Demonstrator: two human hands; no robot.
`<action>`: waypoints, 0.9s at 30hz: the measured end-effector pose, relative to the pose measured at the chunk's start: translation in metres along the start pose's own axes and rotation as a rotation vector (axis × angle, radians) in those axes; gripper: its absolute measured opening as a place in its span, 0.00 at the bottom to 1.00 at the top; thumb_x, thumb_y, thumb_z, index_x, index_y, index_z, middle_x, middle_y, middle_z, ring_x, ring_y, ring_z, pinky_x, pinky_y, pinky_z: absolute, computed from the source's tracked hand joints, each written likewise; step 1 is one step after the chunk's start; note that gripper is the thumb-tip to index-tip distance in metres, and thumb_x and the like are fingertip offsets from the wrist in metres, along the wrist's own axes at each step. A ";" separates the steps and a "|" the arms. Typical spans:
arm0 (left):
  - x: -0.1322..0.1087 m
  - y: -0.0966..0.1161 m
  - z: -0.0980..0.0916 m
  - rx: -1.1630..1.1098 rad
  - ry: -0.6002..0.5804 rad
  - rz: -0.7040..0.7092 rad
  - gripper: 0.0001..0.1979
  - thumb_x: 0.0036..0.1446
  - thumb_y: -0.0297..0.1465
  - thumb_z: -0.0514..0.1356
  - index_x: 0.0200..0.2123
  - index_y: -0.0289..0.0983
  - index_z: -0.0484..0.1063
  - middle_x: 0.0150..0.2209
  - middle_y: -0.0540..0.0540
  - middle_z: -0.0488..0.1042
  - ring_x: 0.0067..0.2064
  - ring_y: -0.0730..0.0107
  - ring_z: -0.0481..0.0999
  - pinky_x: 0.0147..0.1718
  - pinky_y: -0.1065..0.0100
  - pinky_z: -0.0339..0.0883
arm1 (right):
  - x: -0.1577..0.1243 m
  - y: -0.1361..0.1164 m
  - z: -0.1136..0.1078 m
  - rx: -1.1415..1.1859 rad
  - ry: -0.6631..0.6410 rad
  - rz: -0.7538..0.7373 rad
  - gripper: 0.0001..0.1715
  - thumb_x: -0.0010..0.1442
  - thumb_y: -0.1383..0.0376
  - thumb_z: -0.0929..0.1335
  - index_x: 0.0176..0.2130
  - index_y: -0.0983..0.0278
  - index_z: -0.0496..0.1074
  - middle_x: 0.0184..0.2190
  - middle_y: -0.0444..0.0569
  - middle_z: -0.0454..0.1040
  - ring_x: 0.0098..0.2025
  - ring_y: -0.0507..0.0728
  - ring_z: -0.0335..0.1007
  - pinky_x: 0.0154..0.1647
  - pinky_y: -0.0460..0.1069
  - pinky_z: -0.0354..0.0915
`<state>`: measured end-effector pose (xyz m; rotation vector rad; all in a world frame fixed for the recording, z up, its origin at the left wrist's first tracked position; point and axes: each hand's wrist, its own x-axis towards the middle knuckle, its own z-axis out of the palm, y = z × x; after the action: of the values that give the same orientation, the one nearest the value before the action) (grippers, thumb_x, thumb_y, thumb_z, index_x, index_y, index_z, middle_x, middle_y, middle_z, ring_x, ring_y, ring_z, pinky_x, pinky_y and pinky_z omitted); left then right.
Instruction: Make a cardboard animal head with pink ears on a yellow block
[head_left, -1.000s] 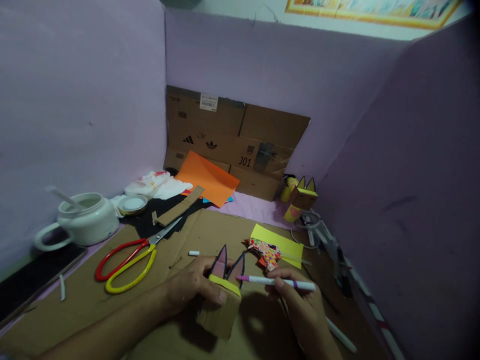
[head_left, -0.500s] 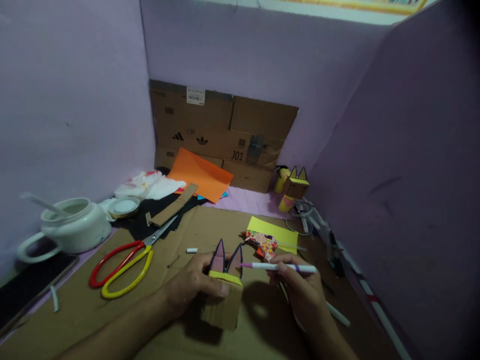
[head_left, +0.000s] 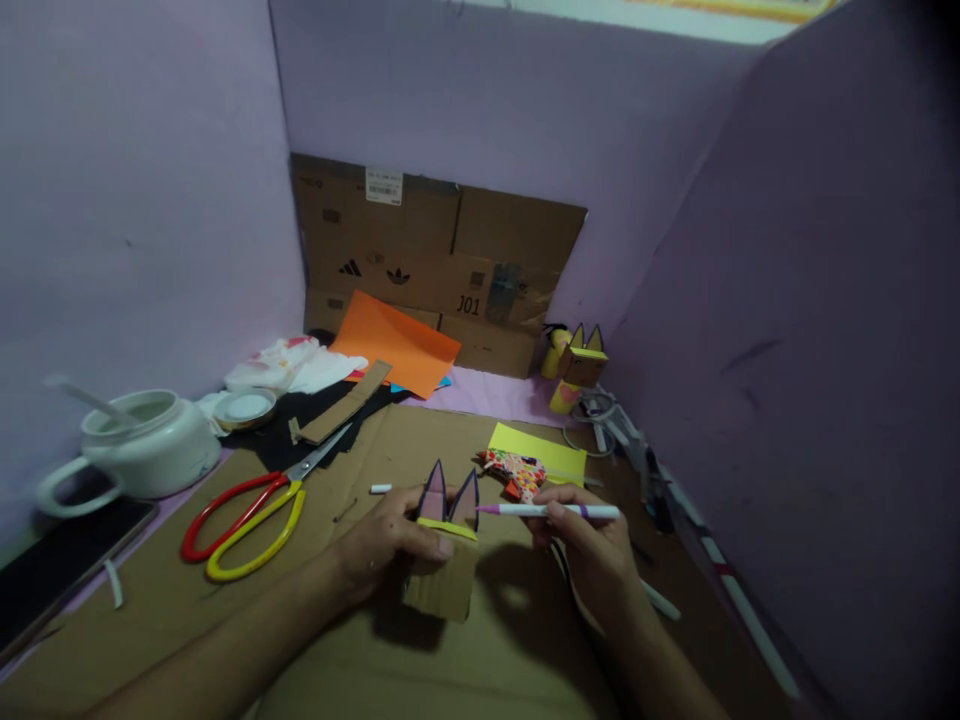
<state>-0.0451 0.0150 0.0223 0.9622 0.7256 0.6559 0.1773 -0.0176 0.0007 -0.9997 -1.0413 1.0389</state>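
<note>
My left hand (head_left: 397,535) is closed around a small cardboard box (head_left: 442,585) with a yellow strip along its top. Two pointed ears, pinkish purple with dark outlines, stand up from the strip. In my right hand (head_left: 589,545) is a white felt-tip pen (head_left: 551,511), held level in a pinch. Its purple tip lies at the edge of the right ear; whether it touches cannot be made out. A small white pen cap (head_left: 381,489) lies on the cardboard behind my left hand. Behind my right hand is a flower-patterned glue gun (head_left: 516,474).
Scissors (head_left: 289,490) with red and yellow handles lie at the left, near a white pot (head_left: 150,450). Orange paper (head_left: 397,345), a cardboard strip (head_left: 346,403) and yellow paper (head_left: 555,452) lie farther back. A similar eared cardboard figure (head_left: 585,370) stands at the back right.
The view has shifted slightly. The pen tip has moved from over the right ear's inside to its right edge. Both hands keep their hold.
</note>
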 end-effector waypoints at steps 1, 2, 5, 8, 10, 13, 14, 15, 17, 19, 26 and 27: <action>0.000 0.000 0.000 0.002 0.002 -0.001 0.21 0.29 0.25 0.65 0.35 0.32 0.75 0.28 0.47 0.76 0.30 0.67 0.71 0.29 0.69 0.62 | 0.000 0.000 0.000 0.009 -0.003 -0.001 0.12 0.49 0.58 0.73 0.28 0.65 0.78 0.18 0.46 0.75 0.20 0.52 0.67 0.21 0.46 0.62; 0.001 0.000 0.000 0.004 0.007 -0.003 0.21 0.29 0.25 0.65 0.35 0.32 0.75 0.28 0.47 0.76 0.30 0.67 0.71 0.29 0.69 0.62 | 0.000 0.000 0.000 0.017 -0.007 -0.002 0.11 0.50 0.58 0.73 0.28 0.65 0.78 0.19 0.46 0.75 0.20 0.52 0.67 0.21 0.46 0.63; 0.001 -0.001 -0.001 0.008 0.024 -0.002 0.21 0.29 0.25 0.66 0.34 0.32 0.75 0.27 0.47 0.75 0.30 0.66 0.71 0.30 0.68 0.62 | 0.000 0.000 -0.001 0.028 -0.019 -0.008 0.11 0.49 0.58 0.74 0.28 0.65 0.78 0.19 0.46 0.75 0.20 0.52 0.67 0.21 0.46 0.63; 0.002 -0.003 -0.002 0.007 0.028 -0.001 0.22 0.28 0.24 0.66 0.35 0.33 0.75 0.26 0.49 0.74 0.29 0.68 0.70 0.30 0.68 0.62 | 0.000 0.001 -0.001 0.030 -0.027 -0.011 0.11 0.48 0.59 0.75 0.28 0.65 0.78 0.18 0.46 0.74 0.19 0.52 0.67 0.20 0.46 0.62; 0.002 -0.004 -0.003 0.007 0.026 -0.001 0.21 0.28 0.24 0.66 0.34 0.33 0.75 0.26 0.49 0.74 0.28 0.69 0.70 0.30 0.69 0.62 | 0.001 0.001 -0.001 0.033 -0.032 -0.011 0.11 0.48 0.59 0.75 0.28 0.65 0.78 0.17 0.46 0.74 0.19 0.52 0.67 0.20 0.46 0.62; 0.003 -0.004 -0.003 0.015 0.027 -0.002 0.19 0.28 0.25 0.65 0.31 0.33 0.75 0.25 0.50 0.73 0.28 0.69 0.69 0.29 0.69 0.62 | 0.001 0.002 -0.001 0.037 -0.036 -0.015 0.11 0.48 0.58 0.75 0.27 0.64 0.78 0.18 0.44 0.74 0.19 0.51 0.67 0.21 0.45 0.63; 0.003 -0.003 -0.003 0.016 0.027 -0.004 0.19 0.28 0.25 0.65 0.31 0.33 0.75 0.25 0.50 0.73 0.28 0.69 0.70 0.29 0.69 0.62 | 0.001 0.002 -0.001 0.036 -0.037 -0.015 0.12 0.48 0.57 0.75 0.28 0.64 0.78 0.18 0.44 0.75 0.19 0.50 0.67 0.21 0.44 0.63; 0.003 -0.003 -0.003 0.015 0.025 -0.006 0.20 0.27 0.25 0.65 0.32 0.33 0.75 0.25 0.50 0.74 0.28 0.69 0.70 0.30 0.69 0.63 | 0.001 0.002 -0.002 0.034 -0.038 -0.013 0.12 0.48 0.57 0.75 0.28 0.64 0.78 0.18 0.44 0.75 0.19 0.50 0.67 0.21 0.44 0.62; 0.002 -0.002 -0.002 0.014 0.024 -0.012 0.22 0.27 0.24 0.66 0.34 0.33 0.76 0.27 0.49 0.75 0.29 0.68 0.70 0.30 0.69 0.63 | 0.001 0.002 -0.003 0.026 -0.042 -0.008 0.12 0.48 0.57 0.75 0.28 0.63 0.79 0.18 0.44 0.75 0.19 0.50 0.67 0.21 0.44 0.62; 0.001 -0.002 -0.002 0.013 0.030 -0.015 0.24 0.27 0.24 0.66 0.36 0.33 0.76 0.28 0.49 0.75 0.29 0.68 0.70 0.30 0.69 0.63 | 0.000 0.003 -0.003 0.016 -0.046 -0.007 0.11 0.49 0.58 0.75 0.28 0.64 0.79 0.18 0.45 0.75 0.19 0.50 0.67 0.21 0.43 0.62; -0.006 -0.003 0.003 0.002 0.002 0.027 0.24 0.29 0.26 0.66 0.38 0.33 0.76 0.29 0.48 0.74 0.31 0.66 0.70 0.30 0.70 0.62 | -0.004 0.003 0.002 0.048 0.001 -0.061 0.12 0.51 0.56 0.74 0.30 0.62 0.79 0.20 0.44 0.76 0.21 0.50 0.68 0.22 0.43 0.63; -0.007 -0.004 0.004 -0.003 -0.003 0.032 0.25 0.30 0.27 0.66 0.39 0.33 0.76 0.30 0.47 0.74 0.31 0.66 0.70 0.30 0.69 0.62 | -0.005 0.003 0.003 0.055 0.014 -0.074 0.11 0.52 0.56 0.73 0.31 0.62 0.79 0.20 0.44 0.76 0.21 0.50 0.69 0.22 0.43 0.63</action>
<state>-0.0452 0.0059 0.0221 0.9729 0.7076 0.6830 0.1727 -0.0209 -0.0023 -0.9165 -1.0255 0.9939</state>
